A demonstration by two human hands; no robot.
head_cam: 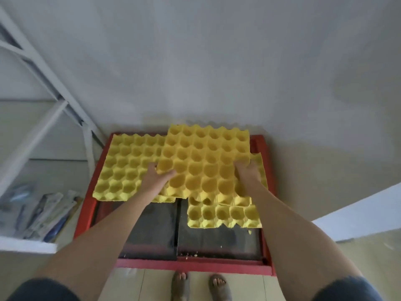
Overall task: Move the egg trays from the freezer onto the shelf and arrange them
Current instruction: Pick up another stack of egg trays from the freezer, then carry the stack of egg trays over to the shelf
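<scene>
Left of the red-framed freezer (86, 216), a white shelf (28, 244) was cut off by the frame, its packets (47, 216) blurred. On the freezer, the left egg tray (121, 168) lay flat. The left hand (155, 178) and right hand (247, 173) gripped opposite edges of the top egg tray (206, 161), cups upward, its long axis unclear. It hid most of the trays beneath (223, 213).

A small shop or storeroom is suggested by a red-framed chest freezer (86, 216), yellow egg trays (204, 161), a white metal shelf (28, 244) and tiled floor (338, 255).
</scene>
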